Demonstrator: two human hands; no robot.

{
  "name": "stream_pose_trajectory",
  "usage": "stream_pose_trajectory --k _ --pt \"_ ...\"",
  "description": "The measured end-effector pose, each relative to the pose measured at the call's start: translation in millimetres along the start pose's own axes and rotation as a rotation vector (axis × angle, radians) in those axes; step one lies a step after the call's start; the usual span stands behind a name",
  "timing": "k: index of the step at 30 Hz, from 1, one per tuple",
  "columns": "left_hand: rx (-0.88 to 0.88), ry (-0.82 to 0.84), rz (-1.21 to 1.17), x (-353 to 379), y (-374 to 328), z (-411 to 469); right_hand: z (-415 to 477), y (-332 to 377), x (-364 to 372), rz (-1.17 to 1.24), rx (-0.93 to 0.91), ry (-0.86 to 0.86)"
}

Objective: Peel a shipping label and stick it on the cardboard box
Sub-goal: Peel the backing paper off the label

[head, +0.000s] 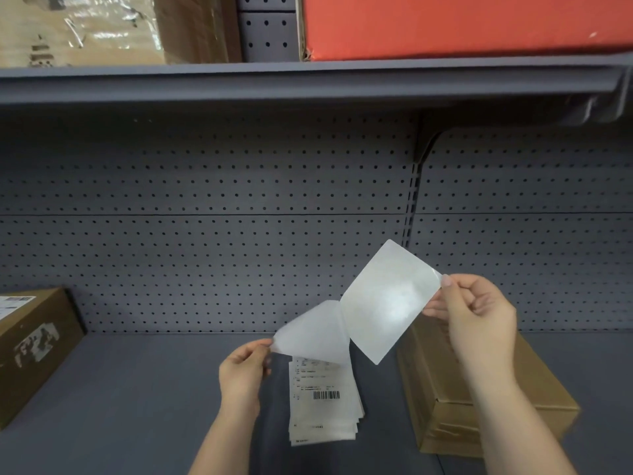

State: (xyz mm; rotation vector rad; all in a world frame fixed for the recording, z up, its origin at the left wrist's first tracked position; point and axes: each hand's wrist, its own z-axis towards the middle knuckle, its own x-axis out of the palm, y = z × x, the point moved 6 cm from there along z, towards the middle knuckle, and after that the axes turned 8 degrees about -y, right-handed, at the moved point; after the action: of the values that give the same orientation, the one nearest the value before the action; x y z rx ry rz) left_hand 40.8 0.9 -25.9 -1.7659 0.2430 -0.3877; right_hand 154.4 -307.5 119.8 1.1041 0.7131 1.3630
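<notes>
White label is pinched at its corner by the right hand, above the cardboard box. Left of the box, the left hand grips the backing sheet over the label stack.

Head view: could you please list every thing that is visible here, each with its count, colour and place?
peeled sheets: two, white, held up, joined at one edge
label stack: one, white with barcode, lower shelf, centre
cardboard box: one, brown, lower shelf, right
labelled box: one, brown, lower shelf, left
red box: one, upper shelf, right
wrapped box: one, brown, upper shelf, left
shelving: grey, pegboard back
left hand: pinches lower sheet
right hand: pinches upper sheet
</notes>
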Motion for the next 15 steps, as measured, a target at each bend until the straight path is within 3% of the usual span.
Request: stream_pose_trajectory --k 9,15 --pt "0.076 -0.012 0.151 9.5 10.5 13.0 -1.3 21.4 -7.1 -0.05 -0.076 -0.061" --pt "0.311 0.131 0.42 33.4 8.0 7.7 -0.8 27.6 -7.5 -0.081 -0.101 -0.106"
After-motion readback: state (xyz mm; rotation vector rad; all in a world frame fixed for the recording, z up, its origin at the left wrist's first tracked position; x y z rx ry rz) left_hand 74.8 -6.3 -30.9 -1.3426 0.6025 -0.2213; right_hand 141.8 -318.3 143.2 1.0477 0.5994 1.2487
